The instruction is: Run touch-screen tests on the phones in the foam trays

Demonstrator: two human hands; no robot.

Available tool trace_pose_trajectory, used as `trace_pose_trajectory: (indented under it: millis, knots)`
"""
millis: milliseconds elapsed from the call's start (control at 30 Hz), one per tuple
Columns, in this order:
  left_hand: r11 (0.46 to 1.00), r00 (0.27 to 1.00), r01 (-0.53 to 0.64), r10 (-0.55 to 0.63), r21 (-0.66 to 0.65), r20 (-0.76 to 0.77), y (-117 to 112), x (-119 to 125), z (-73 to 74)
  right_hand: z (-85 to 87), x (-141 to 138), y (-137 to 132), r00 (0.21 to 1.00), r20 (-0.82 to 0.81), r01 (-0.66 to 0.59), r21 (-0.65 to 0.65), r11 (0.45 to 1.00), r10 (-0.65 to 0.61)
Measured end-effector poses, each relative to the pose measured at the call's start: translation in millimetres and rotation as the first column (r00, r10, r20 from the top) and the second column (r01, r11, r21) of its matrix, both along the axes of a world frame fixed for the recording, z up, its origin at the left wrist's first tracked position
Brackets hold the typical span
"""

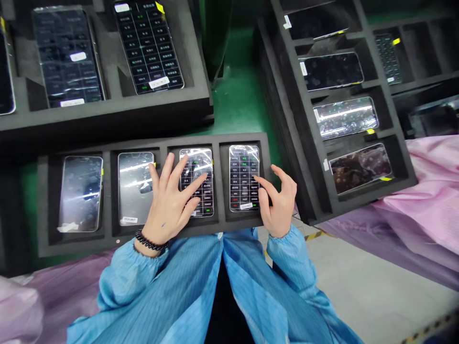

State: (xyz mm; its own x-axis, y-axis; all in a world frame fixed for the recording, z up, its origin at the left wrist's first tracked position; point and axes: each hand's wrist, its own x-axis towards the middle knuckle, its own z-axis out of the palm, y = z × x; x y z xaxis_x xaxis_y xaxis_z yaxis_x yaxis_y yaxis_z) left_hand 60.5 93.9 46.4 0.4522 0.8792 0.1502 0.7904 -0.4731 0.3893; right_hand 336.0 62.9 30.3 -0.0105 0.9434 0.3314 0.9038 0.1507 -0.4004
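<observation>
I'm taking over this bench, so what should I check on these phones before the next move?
1. The front foam tray holds one phone per slot: ok.
2. The film on the rightmost phone is in place: ok, it looks wrapped.
3. The white label on the third phone is present: cannot tell, the left hand covers that end.
4. The screens are undamaged: cannot tell, glare and film hide them.
5. The hands are gloved: not ok, the left and the right hand are bare.

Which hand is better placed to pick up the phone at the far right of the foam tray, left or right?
Probably the right hand: its fingertips touch that phone at the edge, while the left hand lies over the next phone.
</observation>
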Motion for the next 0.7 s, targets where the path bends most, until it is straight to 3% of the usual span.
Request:
trace_pose_trajectory:
  millis: [200,333,467,567,633,700]
  knots:
    - [0.998,0.997,0.068,-0.068,-0.009,-0.039,-1,-1,0.1,-0.4,0,-1,1.0,0.006,0.008,0.003,1.0,-0.008]
    - [0.998,0.999,0.037,-0.037,-0.044,-0.011,-1,-1,-2.1,0.3,-1,-1,1.0,0.011,0.016,-0.032,0.999,-0.016]
    - [0.992,0.985,-0.121,0.124,-0.032,0.121,-4,2,5.0,0.0,-1,-2,0.997,-0.059,0.057,0.019,0.998,-0.056]
    - [0.952,0.943,-0.301,0.291,0.045,0.162,-8,-11,17.5,-1.1,1,-3,0.993,-0.097,0.075,0.077,0.994,-0.067]
    - [0.877,0.881,-0.467,0.45,0.111,0.147,-12,-34,24.0,-1.0,1,-6,0.992,-0.106,0.076,0.092,0.993,-0.066]
    - [0.763,0.777,-0.63,0.621,0.145,0.103,-15,-69,25.0,0.2,-3,-11,0.99,-0.124,0.082,0.095,0.992,-0.07]
